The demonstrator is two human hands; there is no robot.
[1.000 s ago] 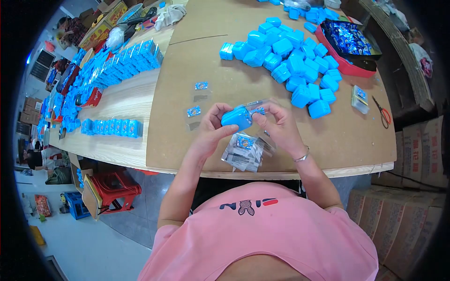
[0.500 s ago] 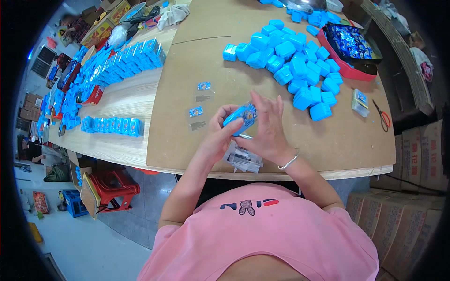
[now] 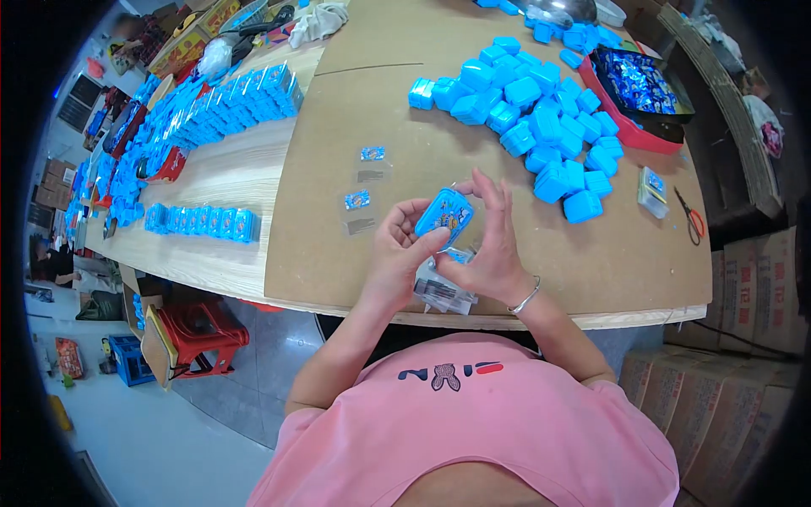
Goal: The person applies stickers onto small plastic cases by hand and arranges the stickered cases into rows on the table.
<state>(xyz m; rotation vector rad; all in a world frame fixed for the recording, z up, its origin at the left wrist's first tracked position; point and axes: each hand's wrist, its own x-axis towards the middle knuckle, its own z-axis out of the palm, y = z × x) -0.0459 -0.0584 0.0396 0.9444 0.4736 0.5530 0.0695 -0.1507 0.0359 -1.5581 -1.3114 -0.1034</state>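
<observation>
over the worktop (image 3: 591, 262), the left hand (image 3: 400, 249) held a box (image 3: 444, 213); the right hand (image 3: 490, 260) curved alongside, its grip unclear.

To my right, on the board: scissors (image 3: 694, 223), one pair, orange-handled, blades pointing away from me. Right of the table: brown cartons (image 3: 697, 397), several, stacked, red print on some; above them, a weathered wooden ledge (image 3: 718, 110). Ahead, at my far right: white basin (image 3: 610, 13), one, partly cut off. Ahead, at my left: white cloth (image 3: 318, 25), one, crumpled. Floor, my left: red stool (image 3: 203, 329), one; blue crate (image 3: 131, 362), one, near it; orange-red packet (image 3: 69, 358), one, beyond. Background, far left: person in a plaid top (image 3: 152, 38), partly visible.
</observation>
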